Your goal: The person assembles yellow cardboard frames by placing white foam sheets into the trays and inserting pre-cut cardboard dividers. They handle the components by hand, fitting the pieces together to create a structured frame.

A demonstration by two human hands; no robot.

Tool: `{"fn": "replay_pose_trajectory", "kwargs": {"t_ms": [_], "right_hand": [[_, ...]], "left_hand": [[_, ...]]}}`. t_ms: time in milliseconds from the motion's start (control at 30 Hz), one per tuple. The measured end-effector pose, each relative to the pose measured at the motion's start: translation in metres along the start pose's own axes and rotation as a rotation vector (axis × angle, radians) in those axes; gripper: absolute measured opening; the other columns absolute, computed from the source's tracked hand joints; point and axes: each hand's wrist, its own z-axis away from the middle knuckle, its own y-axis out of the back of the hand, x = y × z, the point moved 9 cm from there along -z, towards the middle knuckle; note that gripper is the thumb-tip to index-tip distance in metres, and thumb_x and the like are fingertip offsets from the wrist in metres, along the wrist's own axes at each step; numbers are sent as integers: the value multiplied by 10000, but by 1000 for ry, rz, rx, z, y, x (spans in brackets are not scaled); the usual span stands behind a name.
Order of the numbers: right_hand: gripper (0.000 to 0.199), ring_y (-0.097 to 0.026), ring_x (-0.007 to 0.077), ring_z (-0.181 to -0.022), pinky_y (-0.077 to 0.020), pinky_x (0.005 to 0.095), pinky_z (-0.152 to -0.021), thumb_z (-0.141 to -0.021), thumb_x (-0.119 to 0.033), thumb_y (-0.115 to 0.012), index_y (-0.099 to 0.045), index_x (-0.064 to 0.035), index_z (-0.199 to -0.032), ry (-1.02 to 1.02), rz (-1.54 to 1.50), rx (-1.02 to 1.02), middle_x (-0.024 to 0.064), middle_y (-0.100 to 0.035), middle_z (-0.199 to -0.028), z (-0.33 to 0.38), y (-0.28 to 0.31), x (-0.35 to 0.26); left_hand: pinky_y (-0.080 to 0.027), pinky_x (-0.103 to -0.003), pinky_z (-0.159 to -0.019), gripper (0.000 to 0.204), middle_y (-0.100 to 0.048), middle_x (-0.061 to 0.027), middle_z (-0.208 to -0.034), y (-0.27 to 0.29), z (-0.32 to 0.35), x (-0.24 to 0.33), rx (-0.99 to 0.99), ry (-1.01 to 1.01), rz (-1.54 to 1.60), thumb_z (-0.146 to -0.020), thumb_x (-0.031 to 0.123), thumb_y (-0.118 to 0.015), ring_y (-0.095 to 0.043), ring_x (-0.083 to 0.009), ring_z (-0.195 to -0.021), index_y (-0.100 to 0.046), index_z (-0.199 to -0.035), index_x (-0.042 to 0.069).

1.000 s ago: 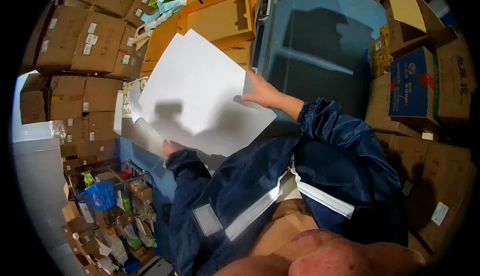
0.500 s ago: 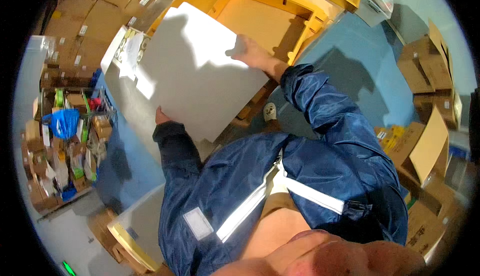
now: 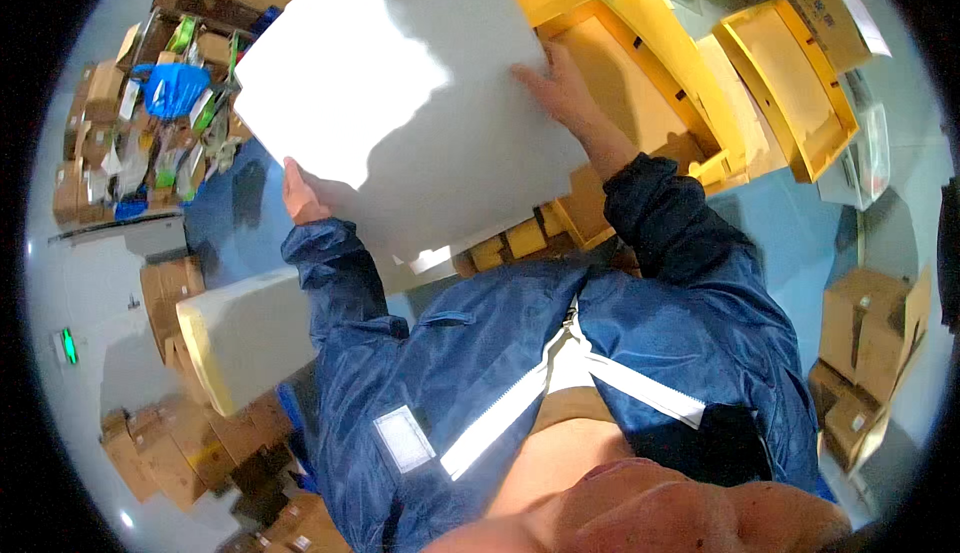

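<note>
A large flat white board (image 3: 440, 113) stretches out in front of me, its face partly in shadow. At its near left edge, my left hand (image 3: 302, 195) grips it with the thumb showing; the other fingers are hidden beneath. On the right edge, my right hand (image 3: 565, 93) holds it with the thumb over the top face. Behind and right of the board lies an open yellow tray (image 3: 625, 63) with a tan bottom, partly covered by the board and my right forearm.
Another yellow tray (image 3: 795, 83) stands farther right, near a clear plastic bin (image 3: 865, 158). Cardboard boxes (image 3: 865, 328) are stacked at the right. On the left are a cluttered shelf with a blue bag (image 3: 172, 90) and a pale slab (image 3: 245, 338) with a yellow edge.
My view has turned to the left, so the trays and shelf sit differently. The white board, held in both hands, appears larger and has moved away from over the yellow tray.
</note>
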Motion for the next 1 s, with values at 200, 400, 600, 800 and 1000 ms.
{"fn": "replay_pose_trajectory", "kwargs": {"t_ms": [200, 400, 600, 800, 1000], "right_hand": [[721, -627, 285, -1094, -517, 429, -924, -887, -535, -659, -530, 35, -1310, -22, -643, -398, 226, -641, -1149, -43, 30, -138], [763, -598, 314, -1151, -474, 431, -991, -892, -555, -639, -497, 19, -1374, -151, -783, -596, 217, -608, -1249, -41, 64, -119], [980, -303, 385, -1437, -296, 462, -1168, -870, -613, -650, -268, 19, -1513, 603, 439, 481, 261, -316, -1530, -56, 237, -173], [831, -496, 342, -1232, -422, 458, -1031, -852, -541, -689, -391, -40, -1444, 1260, 457, 174, 188, -487, -1365, 25, 270, -298], [485, -706, 326, -856, -571, 391, -786, -801, -226, -789, -584, 51, -1143, 751, 363, -840, 229, -698, -988, 69, 201, -257]], "left_hand": [[-437, -391, -1030, 683, -525, -138, -1420, -66, 4, 98, -61, 101, 51, -1009, 548, -447, -533, -289, -1253, -452, -1426, 7], [-383, -381, -1066, 635, -486, -186, -1410, -136, 4, 145, -127, -318, -11, -1028, 415, -474, -496, -284, -1253, -385, -1443, -58], [-434, -364, -969, 531, -580, -151, -1187, -209, 80, 184, -403, -382, -120, -967, 308, -610, -552, -242, -1098, -497, -1299, -90], [-467, -331, -907, 468, -614, -116, -1090, -235, 182, 174, -598, -521, -201, -842, 142, -745, -585, -191, -1009, -533, -1212, -50], [-512, -354, -864, 849, -568, -173, -1204, -193, 197, 184, -403, -824, -364, -747, 405, -847, -627, -249, -970, -404, -1318, -41]]}}
